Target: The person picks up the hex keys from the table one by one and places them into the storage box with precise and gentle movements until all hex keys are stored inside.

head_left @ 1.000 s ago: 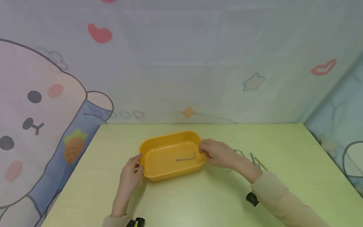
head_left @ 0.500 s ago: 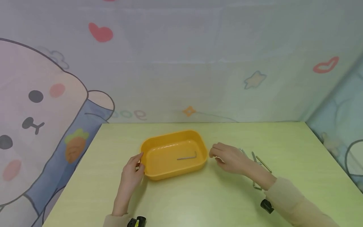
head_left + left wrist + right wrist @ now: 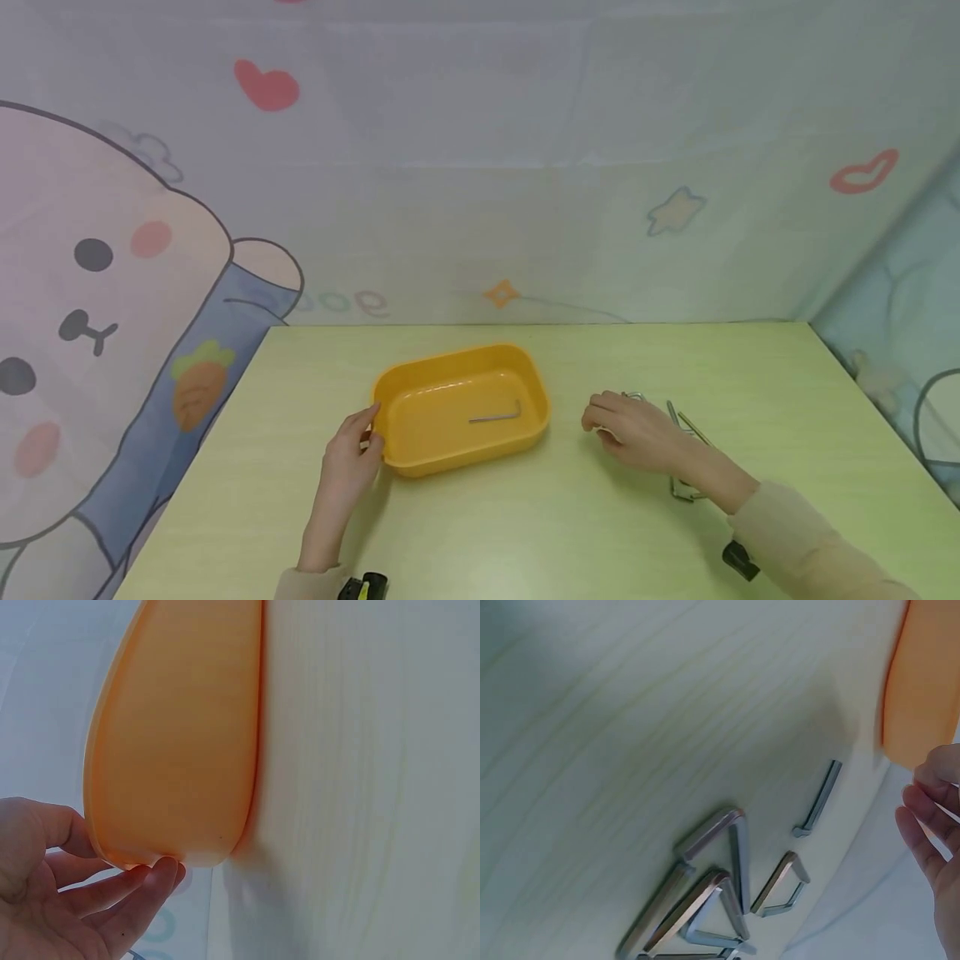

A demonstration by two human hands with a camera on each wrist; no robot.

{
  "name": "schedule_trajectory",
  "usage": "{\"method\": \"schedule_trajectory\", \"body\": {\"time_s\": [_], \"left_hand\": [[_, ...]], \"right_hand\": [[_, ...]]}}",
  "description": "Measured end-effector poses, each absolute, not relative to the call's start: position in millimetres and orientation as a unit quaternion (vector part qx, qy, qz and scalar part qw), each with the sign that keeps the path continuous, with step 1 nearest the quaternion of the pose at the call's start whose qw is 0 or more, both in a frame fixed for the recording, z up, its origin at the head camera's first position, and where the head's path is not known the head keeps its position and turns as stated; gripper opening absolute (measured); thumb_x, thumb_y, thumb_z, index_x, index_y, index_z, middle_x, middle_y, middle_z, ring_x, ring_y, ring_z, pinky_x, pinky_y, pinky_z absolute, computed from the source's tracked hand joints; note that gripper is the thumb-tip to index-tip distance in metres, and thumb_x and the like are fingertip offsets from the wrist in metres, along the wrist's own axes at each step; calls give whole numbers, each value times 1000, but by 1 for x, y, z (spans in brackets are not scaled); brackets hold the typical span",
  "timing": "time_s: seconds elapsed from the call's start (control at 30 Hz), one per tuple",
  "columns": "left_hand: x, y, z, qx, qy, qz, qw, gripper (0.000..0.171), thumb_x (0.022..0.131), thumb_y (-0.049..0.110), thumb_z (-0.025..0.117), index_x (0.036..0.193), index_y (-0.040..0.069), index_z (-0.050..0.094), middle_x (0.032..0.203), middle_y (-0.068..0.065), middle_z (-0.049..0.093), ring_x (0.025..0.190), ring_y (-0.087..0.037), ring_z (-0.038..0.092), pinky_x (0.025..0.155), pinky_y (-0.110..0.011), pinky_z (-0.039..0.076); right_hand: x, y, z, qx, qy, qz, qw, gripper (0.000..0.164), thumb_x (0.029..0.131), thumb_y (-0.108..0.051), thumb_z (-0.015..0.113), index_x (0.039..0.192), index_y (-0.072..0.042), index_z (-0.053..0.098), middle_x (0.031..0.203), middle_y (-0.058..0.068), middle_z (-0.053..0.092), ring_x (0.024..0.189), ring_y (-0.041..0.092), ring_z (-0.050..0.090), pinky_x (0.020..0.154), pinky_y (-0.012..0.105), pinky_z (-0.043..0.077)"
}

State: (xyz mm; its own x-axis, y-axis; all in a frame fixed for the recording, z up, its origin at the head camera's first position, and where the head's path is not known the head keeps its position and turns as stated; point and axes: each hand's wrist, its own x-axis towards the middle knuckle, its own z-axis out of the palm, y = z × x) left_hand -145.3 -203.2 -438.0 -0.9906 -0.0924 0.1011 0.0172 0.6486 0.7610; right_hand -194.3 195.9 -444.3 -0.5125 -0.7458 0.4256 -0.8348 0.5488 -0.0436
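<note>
A yellow plastic tray stands on the table with one L-shaped hex key lying in it. My left hand grips the tray's left end, its thumb and fingers about the rim, as the left wrist view shows from below the rim. My right hand is in the air to the right of the tray, apart from it, with loosely bent fingers and nothing between them. Near and partly behind that hand lie several metal hex keys; in the head view the hand and forearm hide some of them.
The pale wooden table ends at a printed cloth backdrop. A single short hex key lies a little apart from the pile. Each wrist carries a small black camera.
My right hand has left the tray's right rim and moved right, towards the loose hex keys. The left hand keeps its grip, and the tray has barely moved.
</note>
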Motion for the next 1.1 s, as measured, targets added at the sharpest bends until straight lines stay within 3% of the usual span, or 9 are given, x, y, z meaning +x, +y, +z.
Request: {"method": "schedule_trajectory", "body": {"time_s": [0.5,0.6,0.67,0.73,0.83,0.9,1.0,1.1], "left_hand": [[-146,-203,-439,23,-903,-424,63,47,93,5,47,140,1,48,141,-22,49,113,-36,59,94,-46,54],[-146,-203,-438,24,-904,-423,62,47,93,5,47,140,2,47,141,-21,49,113,-36,59,94,-46,54],[-146,-203,-438,24,-904,-422,61,47,93,5,47,141,2,47,140,-21,49,113,-36,59,94,-46,54],[-146,-203,-438,25,-905,-421,61,47,93,5,47,141,2,47,140,-21,49,113,-36,59,94,-46,54],[-145,-203,-437,25,-905,-421,61,47,93,5,48,140,2,48,140,-21,50,112,-36,59,94,-46,54],[-145,-203,-436,25,-904,-422,61,47,93,5,47,140,2,48,140,-22,49,112,-36,59,94,-46,54],[-144,-203,-436,24,-904,-423,60,47,93,5,47,140,1,47,141,-22,49,112,-36,59,94,-46,54],[-145,-203,-437,20,-903,-424,61,47,93,4,47,140,0,47,140,-22,49,112,-36,59,94,-46,54]], "right_hand": [[-199,213,-456,463,-867,97,154,28,70,10,66,85,-13,60,80,-5,54,70,4,40,63,20,45],[-199,215,-458,465,-868,89,149,29,70,11,65,85,-13,59,79,-5,52,69,4,39,72,26,54],[-199,215,-459,465,-870,86,141,30,70,11,64,85,-14,59,79,-5,52,69,4,41,82,36,57],[-198,216,-459,464,-872,81,135,30,70,10,64,86,-14,59,79,-5,52,70,5,45,90,46,55],[-196,217,-459,463,-874,78,127,30,69,9,65,86,-15,59,79,-5,51,73,7,48,93,48,54],[-196,218,-460,462,-875,73,124,29,70,8,67,87,-15,59,79,-6,51,74,7,49,92,45,54],[-195,219,-462,454,-881,64,115,28,72,5,67,87,-16,58,79,-7,49,72,5,43,79,30,55],[-195,221,-464,445,-888,58,104,24,76,2,67,86,-18,57,78,-9,47,70,3,36,64,19,42]]}}
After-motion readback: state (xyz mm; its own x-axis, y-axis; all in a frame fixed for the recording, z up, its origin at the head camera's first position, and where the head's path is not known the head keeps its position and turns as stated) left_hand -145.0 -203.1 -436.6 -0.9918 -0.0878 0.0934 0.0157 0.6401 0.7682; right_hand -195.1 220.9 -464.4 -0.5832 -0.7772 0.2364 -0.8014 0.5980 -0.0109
